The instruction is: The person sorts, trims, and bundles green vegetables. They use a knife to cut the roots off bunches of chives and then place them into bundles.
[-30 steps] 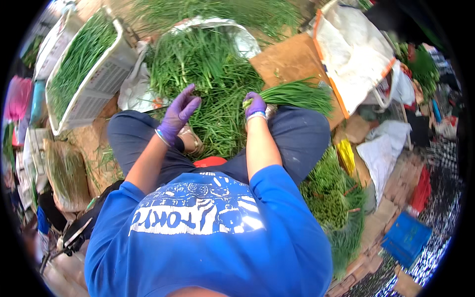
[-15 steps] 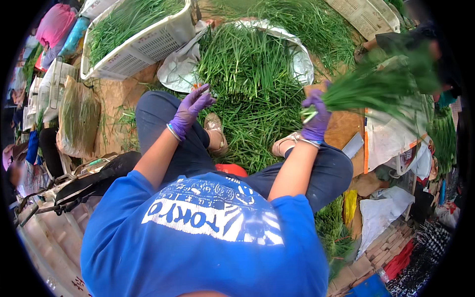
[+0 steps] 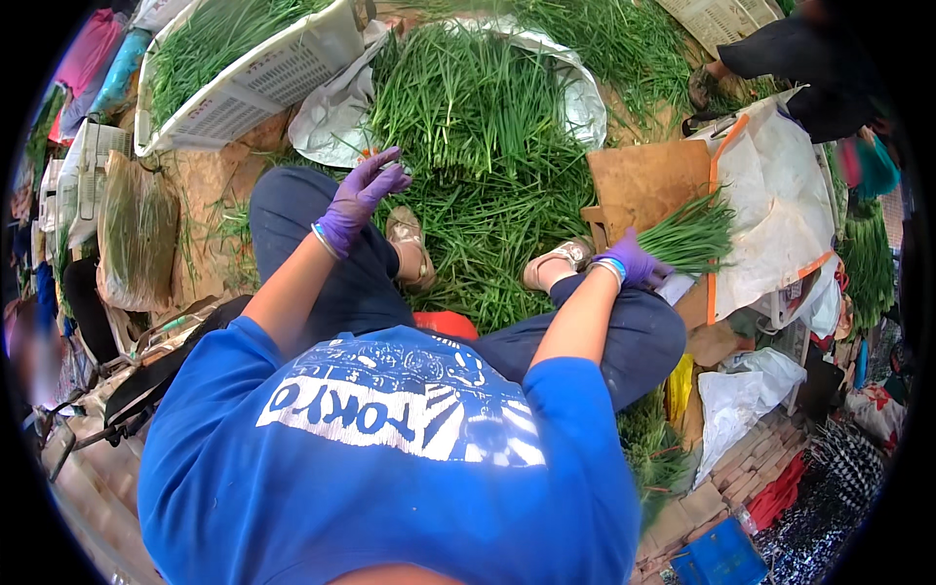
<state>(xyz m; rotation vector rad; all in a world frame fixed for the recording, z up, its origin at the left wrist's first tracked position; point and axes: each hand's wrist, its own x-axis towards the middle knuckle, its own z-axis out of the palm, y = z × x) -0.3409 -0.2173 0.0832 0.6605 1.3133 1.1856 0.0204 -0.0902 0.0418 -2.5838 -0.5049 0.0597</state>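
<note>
My right hand (image 3: pixel 638 261), in a purple glove, is closed around a bunch of chives (image 3: pixel 694 237). It is beside my right knee, and the leaves spread rightward over the edge of a cardboard sheet (image 3: pixel 648 180) and a white sack. Above my left knee, my left hand (image 3: pixel 361 203), also gloved, has its fingers stretched and apart. A small speck shows between those fingers, too small to make out. Between my feet and beyond them lies a large heap of chives (image 3: pixel 468 102), partly on a white plastic sheet (image 3: pixel 336 122).
A white crate (image 3: pixel 263 93) full of chives stands at far left, near a plastic bag of chives (image 3: pixel 139 234). At right lies the orange-edged white sack (image 3: pixel 775 210). Another person's dark-clothed leg (image 3: pixel 780 54) is at far right. Something red (image 3: pixel 447 324) sits between my thighs.
My right hand has come down toward my right knee with the chives, which were swinging and blurred before and now rest low. My left hand has shifted slightly, its fingers more spread.
</note>
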